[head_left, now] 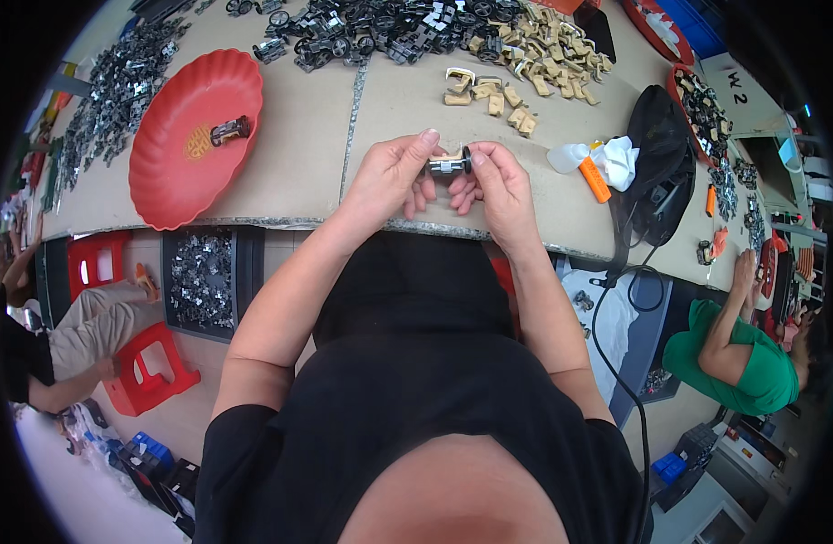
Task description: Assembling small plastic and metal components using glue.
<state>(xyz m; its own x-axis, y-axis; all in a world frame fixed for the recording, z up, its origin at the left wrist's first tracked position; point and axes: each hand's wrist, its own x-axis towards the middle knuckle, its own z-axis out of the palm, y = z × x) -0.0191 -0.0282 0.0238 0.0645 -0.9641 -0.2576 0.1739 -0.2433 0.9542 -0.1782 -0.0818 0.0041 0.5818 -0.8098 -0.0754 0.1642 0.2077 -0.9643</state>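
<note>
A small black wheeled part (447, 167) with a tan clip piece on its top is held level between my two hands, just above the near side of the table. My left hand (394, 177) grips its left end, fingers closed. My right hand (500, 189) pinches the right end by a black wheel, thumb and fingertips pressed together. Beyond my hands lie several loose tan clip pieces (492, 96). To the left, a red scalloped plate (176, 177) bears one black and tan part (229, 131).
Heaped black wheeled parts (389, 34) and tan pieces (561, 56) cover the far side. Right of my hands are a white bottle (567, 159), an orange tool (595, 180), and a black bag (654, 168) with a hanging cable (630, 381). Other people sit at both sides.
</note>
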